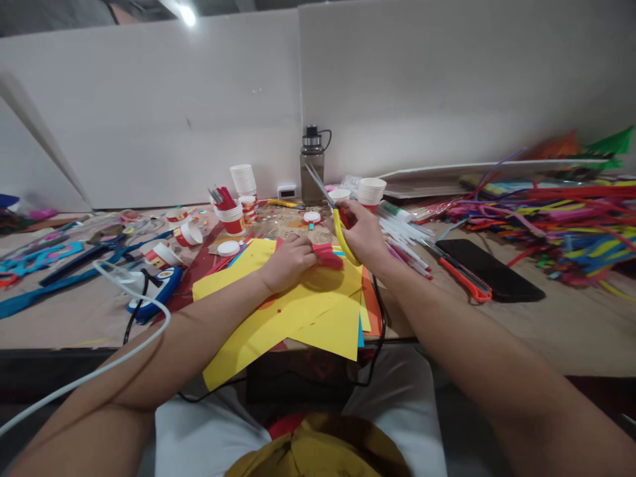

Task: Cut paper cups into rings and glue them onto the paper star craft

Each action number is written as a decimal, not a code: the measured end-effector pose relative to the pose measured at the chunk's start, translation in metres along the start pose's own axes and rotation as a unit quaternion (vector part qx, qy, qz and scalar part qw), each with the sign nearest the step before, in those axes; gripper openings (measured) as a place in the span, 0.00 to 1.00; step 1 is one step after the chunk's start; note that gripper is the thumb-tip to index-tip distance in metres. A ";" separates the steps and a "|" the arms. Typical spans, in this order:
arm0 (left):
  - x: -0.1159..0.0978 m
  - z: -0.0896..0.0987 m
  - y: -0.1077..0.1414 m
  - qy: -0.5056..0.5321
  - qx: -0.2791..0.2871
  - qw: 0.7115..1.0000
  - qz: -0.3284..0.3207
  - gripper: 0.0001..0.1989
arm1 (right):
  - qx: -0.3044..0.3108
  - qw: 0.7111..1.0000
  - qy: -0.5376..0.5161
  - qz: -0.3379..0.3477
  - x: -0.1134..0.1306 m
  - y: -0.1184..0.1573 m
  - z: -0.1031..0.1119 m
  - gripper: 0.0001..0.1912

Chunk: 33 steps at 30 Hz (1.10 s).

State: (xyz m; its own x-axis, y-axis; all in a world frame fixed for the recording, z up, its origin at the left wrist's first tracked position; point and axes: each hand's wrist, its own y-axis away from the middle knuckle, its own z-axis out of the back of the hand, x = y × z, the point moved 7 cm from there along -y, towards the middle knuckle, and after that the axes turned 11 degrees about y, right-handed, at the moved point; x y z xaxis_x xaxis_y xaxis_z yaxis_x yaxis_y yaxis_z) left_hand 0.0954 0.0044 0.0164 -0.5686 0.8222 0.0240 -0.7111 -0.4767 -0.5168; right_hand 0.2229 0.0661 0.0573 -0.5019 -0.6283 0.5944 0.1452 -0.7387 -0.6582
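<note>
My left hand (287, 262) pinches a small piece of red paper (328, 254) above a stack of yellow paper sheets (303, 311) on the brown table (546, 331). My right hand (365, 235) grips yellow-handled scissors (332, 211), their blades pointing up and to the left, right beside the red piece. The yellow sheets hang over the table's near edge toward my lap.
A dark water bottle (312, 165) and stacks of white paper cups (370, 191) stand at the back wall. Decorated red-and-white cups (187, 233) lie left. A black phone (489, 269) and orange utility knife (460, 275) lie right, beside a heap of coloured pipe cleaners (561, 218). A glue gun (154, 291) lies left.
</note>
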 end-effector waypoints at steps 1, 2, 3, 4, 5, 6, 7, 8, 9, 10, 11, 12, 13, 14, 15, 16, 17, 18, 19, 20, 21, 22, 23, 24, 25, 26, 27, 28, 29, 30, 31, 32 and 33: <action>-0.002 0.007 -0.001 0.019 -0.034 0.999 -0.004 0.11 | 0.001 1.000 0.000 0.001 -0.001 0.000 -0.001 0.18; -0.003 0.015 -0.001 0.047 -0.069 0.996 -0.004 0.10 | 0.002 1.000 -0.001 0.002 -0.003 0.000 -0.002 0.19; -0.003 0.025 -0.001 0.085 -0.108 0.991 0.004 0.10 | 0.003 1.000 -0.003 0.001 -0.004 0.000 -0.003 0.19; -0.002 0.034 -0.002 0.131 -0.132 0.982 0.018 0.09 | 0.003 1.000 -0.006 0.000 -0.006 0.000 -0.003 0.19; 0.000 0.042 -0.001 0.185 -0.150 0.971 0.033 0.07 | 0.003 1.000 -0.009 -0.004 -0.007 0.000 -0.004 0.20; 0.004 0.050 -0.001 0.242 -0.160 0.955 0.058 0.06 | 0.003 1.000 -0.013 -0.010 -0.009 0.000 -0.004 0.20; 0.009 0.055 0.001 0.307 -0.164 0.933 0.091 0.05 | 0.004 1.000 -0.017 -0.017 -0.010 0.000 -0.005 0.21; 0.014 0.056 0.002 0.374 -0.139 0.908 0.130 0.05 | 0.006 0.999 -0.022 -0.024 -0.012 0.000 -0.005 0.21; 0.016 0.055 0.004 0.441 -0.097 0.879 0.154 0.06 | 0.010 0.999 -0.026 -0.032 -0.013 0.000 -0.006 0.21; 0.015 0.053 0.006 0.499 -0.054 0.848 0.171 0.08 | 0.016 0.999 -0.028 -0.039 -0.015 0.000 -0.007 0.22; 0.014 0.051 0.008 0.542 -0.008 0.820 0.182 0.09 | 0.021 0.998 -0.026 -0.046 -0.016 0.000 -0.008 0.22; 0.011 0.050 0.010 0.575 0.038 0.795 0.189 0.11 | 0.025 0.998 -0.021 -0.052 -0.017 0.001 -0.009 0.22; 0.006 0.047 0.013 0.596 0.095 0.774 0.191 0.12 | 0.029 0.998 -0.014 -0.057 -0.019 0.001 -0.010 0.22; 0.000 0.043 0.016 0.605 0.157 0.757 0.189 0.14 | 0.032 0.998 -0.007 -0.061 -0.019 0.001 -0.010 0.22; -0.005 0.041 0.018 0.608 0.209 0.745 0.181 0.16 | 0.035 0.997 -0.001 -0.062 -0.020 0.001 -0.010 0.22; -0.008 0.039 0.020 0.605 0.242 0.738 0.175 0.19 | 0.036 0.997 0.001 -0.063 -0.019 0.001 -0.010 0.22; -0.005 0.038 0.020 0.597 0.244 0.742 0.180 0.20 | 0.038 0.997 0.001 -0.062 -0.019 0.002 -0.010 0.22; 0.002 0.037 0.020 0.585 0.226 0.754 0.197 0.20 | 0.041 0.997 0.000 -0.061 -0.018 0.002 -0.010 0.22; 0.016 0.038 0.019 0.562 0.172 0.775 0.232 0.20 | 0.043 0.997 -0.001 -0.060 -0.017 0.002 -0.010 0.22; 0.035 0.041 0.020 0.522 0.092 0.802 0.276 0.20 | 0.045 0.997 -0.002 -0.059 -0.017 0.003 -0.010 0.21; 0.052 0.045 0.023 0.472 0.018 0.824 0.314 0.20 | 0.047 0.997 -0.002 -0.059 -0.016 0.003 -0.010 0.21; 0.066 0.048 0.027 0.416 -0.028 0.842 0.342 0.21 | 0.049 0.997 -0.002 -0.058 -0.015 0.003 -0.010 0.21; 0.075 0.045 0.031 0.361 -0.027 0.859 0.362 0.23 | 0.051 0.997 -0.003 -0.058 -0.015 0.003 -0.010 0.21; 0.083 0.042 0.034 0.306 -0.016 0.874 0.377 0.26 | 0.054 0.997 -0.002 -0.058 -0.014 0.003 -0.010 0.20; 0.088 0.037 0.036 0.257 0.014 0.889 0.379 0.30 | 0.059 0.997 -0.001 -0.059 -0.014 0.003 -0.011 0.20; 0.091 0.032 0.038 0.214 0.040 0.899 0.380 0.33 | 0.064 0.996 0.002 -0.059 -0.014 0.003 -0.011 0.20; 0.094 0.028 0.039 0.180 0.065 0.905 0.379 0.36 | 0.068 0.996 0.006 -0.062 -0.014 0.004 -0.012 0.21; 0.095 0.024 0.040 0.156 0.079 0.910 0.375 0.39 | 0.072 0.995 0.012 -0.066 -0.013 0.004 -0.012 0.21; 0.095 0.020 0.041 0.141 0.091 0.914 0.369 0.40 | 0.076 0.994 0.020 -0.069 -0.013 0.004 -0.012 0.22; 0.095 0.016 0.042 0.135 0.103 0.914 0.369 0.40 | 0.081 0.994 0.029 -0.070 -0.012 0.005 -0.013 0.23; 0.095 0.012 0.042 0.137 0.115 0.913 0.367 0.38 | 0.086 0.993 0.040 -0.070 -0.011 0.006 -0.013 0.23; 0.094 0.008 0.043 0.143 0.124 0.911 0.365 0.36 | 0.093 0.992 0.052 -0.067 -0.009 0.006 -0.014 0.23; 0.094 0.006 0.043 0.148 0.129 0.911 0.364 0.33 | 0.100 0.991 0.064 -0.062 -0.008 0.007 -0.014 0.23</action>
State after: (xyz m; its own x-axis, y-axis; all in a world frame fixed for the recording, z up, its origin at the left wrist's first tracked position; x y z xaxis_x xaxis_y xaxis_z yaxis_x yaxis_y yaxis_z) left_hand 0.0088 0.0587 0.0013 -0.8184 0.2895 -0.4964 -0.2863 -0.9544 -0.0846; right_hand 0.2154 0.0693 0.0416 -0.6289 -0.5034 0.5925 0.2351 -0.8496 -0.4722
